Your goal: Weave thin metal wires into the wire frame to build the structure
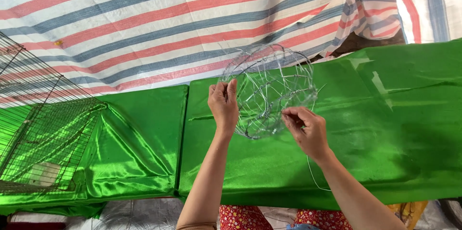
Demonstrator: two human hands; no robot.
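A round basket frame woven of thin silver wire [272, 88] is held tilted above a table draped in shiny green cloth [385, 129]. My left hand [224, 105] grips the frame's left rim, fingers wrapped over the wire. My right hand [305, 129] pinches a loose wire strand at the frame's lower right edge. The strand [313, 174] trails down past my right wrist over the green cloth.
A metal wire cage [43, 133] stands at the left on a second green-draped surface [139, 153]. A red, blue and white striped tarp [168, 23] hangs behind. More wire [130, 215] lies below the table edge near my patterned red clothing [240, 218].
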